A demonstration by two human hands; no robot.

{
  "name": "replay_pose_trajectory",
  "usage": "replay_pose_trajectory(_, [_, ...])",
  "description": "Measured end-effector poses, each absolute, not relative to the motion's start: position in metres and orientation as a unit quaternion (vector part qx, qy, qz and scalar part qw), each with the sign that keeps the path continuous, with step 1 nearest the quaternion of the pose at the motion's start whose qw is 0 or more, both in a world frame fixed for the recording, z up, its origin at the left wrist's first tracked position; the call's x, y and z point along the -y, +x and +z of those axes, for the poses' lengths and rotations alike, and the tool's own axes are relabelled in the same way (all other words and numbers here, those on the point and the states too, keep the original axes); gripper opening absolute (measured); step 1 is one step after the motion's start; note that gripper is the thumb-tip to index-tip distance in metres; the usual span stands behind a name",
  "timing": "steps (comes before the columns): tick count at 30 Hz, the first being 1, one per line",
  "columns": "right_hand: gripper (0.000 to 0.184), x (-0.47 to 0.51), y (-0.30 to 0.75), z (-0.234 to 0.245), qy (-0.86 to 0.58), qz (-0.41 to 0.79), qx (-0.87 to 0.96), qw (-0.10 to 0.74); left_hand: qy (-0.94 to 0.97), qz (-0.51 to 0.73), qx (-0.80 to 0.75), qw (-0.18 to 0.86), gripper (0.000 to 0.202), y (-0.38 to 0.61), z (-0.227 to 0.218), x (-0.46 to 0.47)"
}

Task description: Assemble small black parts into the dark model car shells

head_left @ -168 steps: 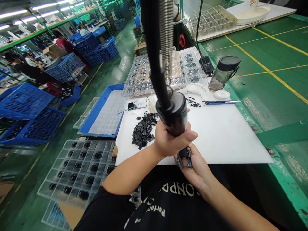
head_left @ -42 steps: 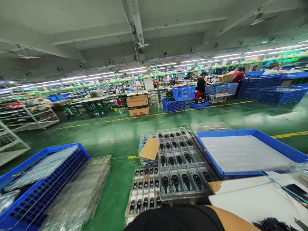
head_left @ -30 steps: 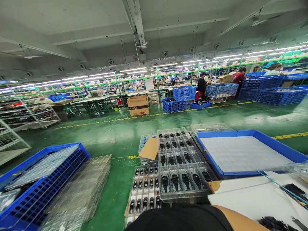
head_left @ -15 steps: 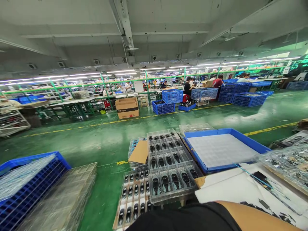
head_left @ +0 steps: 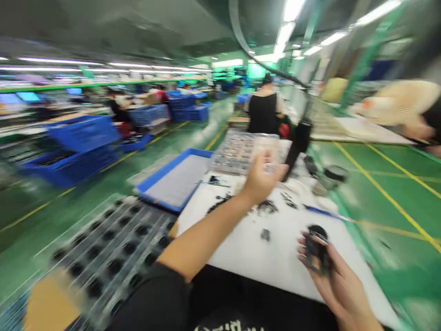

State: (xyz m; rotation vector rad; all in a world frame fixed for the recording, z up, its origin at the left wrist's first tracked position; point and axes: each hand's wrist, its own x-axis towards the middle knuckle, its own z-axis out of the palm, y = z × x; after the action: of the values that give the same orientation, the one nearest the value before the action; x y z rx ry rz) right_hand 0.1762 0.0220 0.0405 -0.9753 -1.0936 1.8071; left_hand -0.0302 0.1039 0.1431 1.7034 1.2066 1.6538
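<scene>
A blue tray (head_left: 158, 202) juts off the far left edge of the white counter (head_left: 248, 248), with a clear tray of dark parts (head_left: 237, 151) beyond it and a blurred compartment tray (head_left: 113, 243) lower left. A dark-lidded jar (head_left: 329, 177) stands at the counter's right side. Across the green floor (head_left: 389, 184) sit blue crates (head_left: 79, 142), and 1 person in a black top (head_left: 263, 112) stands ahead.

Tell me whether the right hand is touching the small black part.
Touching. The head view, though blurred, shows the right hand with its fingers curled around the small black part, thumb on one side and fingertips on the other.
</scene>
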Motion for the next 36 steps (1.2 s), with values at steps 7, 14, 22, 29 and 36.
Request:
replay_pose_trajectory(7, [0.044,0.028,0.132,0.034,-0.27,0.82,0.171,0.475,0.689,0.455,-0.422,0.375,0.029,-0.053,0.081,-0.019])
replay_pose_trajectory(14, [0.038,0.04,0.116,0.035,-0.265,0.82,0.203,0.464,0.729,0.401,-0.438,0.341,0.024,-0.041,0.068,-0.002])
replay_pose_trajectory(22, [0.045,0.052,0.11,0.033,-0.297,0.78,0.289,0.468,0.73,0.392,-0.445,0.34,0.016,-0.044,0.07,0.006])
replay_pose_trajectory(29, [0.047,0.058,0.111,0.031,-0.33,0.725,0.4,0.453,0.767,0.438,-0.408,0.233,0.015,-0.044,0.065,0.017])
replay_pose_trajectory(36, [0.045,0.065,0.106,0.036,-0.338,0.724,0.413,0.437,0.803,0.44,-0.39,0.1,0.016,-0.05,0.055,0.03])
